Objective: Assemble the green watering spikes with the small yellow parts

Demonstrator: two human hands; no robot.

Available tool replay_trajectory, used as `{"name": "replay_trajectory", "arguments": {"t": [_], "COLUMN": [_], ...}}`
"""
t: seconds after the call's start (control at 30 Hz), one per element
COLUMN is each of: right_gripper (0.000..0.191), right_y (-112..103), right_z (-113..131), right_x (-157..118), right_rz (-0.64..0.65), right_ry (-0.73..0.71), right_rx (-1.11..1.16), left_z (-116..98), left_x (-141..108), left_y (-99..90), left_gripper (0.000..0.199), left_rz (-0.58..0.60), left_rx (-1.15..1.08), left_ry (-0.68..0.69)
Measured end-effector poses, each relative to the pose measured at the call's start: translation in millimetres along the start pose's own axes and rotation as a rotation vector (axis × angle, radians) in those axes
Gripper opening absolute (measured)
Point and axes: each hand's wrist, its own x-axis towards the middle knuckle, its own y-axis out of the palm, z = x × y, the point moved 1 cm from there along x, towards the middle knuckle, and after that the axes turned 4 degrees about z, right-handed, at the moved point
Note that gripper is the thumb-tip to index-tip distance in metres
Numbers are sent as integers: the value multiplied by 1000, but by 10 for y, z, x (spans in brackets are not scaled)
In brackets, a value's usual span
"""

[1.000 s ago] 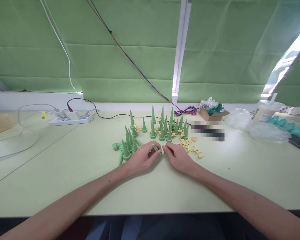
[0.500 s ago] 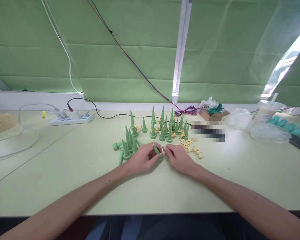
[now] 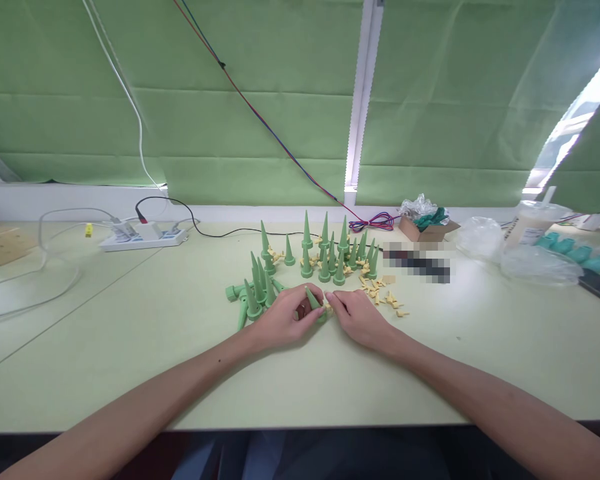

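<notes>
My left hand (image 3: 296, 313) is closed round a green plastic spike (image 3: 313, 299), which leans with its tip up and left just above the table. Beside its base, my right hand (image 3: 359, 317) pinches a small yellow plastic piece (image 3: 329, 309), mostly covered by the fingers. Whether the piece sits in the spike's base I cannot tell. Left of the left hand are more green spikes (image 3: 253, 303), some upright and some lying down. Behind both hands stand several upright spikes (image 3: 339, 269) with yellow pieces at their bases. Loose yellow pieces (image 3: 391, 300) lie beyond the right hand.
A power strip (image 3: 143, 238) with cables lies at the back left. At the back right are a small cardboard box (image 3: 425, 230), a bundled red-and-blue wire (image 3: 375, 222), clear plastic bags (image 3: 540, 266), a drink cup (image 3: 527, 223) and teal bottle-shaped parts (image 3: 575, 252).
My right fingers have shifted slightly against the yellow piece beside the spike's base. The spike in my left hand has tilted a little to the left. Everything else stays put.
</notes>
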Motion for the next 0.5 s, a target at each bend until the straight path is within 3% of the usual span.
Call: {"name": "replay_trajectory", "arguments": {"t": [0.5], "right_gripper": [38], "right_y": [17], "right_z": [-32], "right_x": [7], "right_rz": [-2], "right_ry": [13], "right_rx": [41], "left_z": [-19], "left_x": [20], "left_y": [-11], "left_gripper": [14], "left_rz": [-9], "left_rx": [27], "left_ry": [58]}}
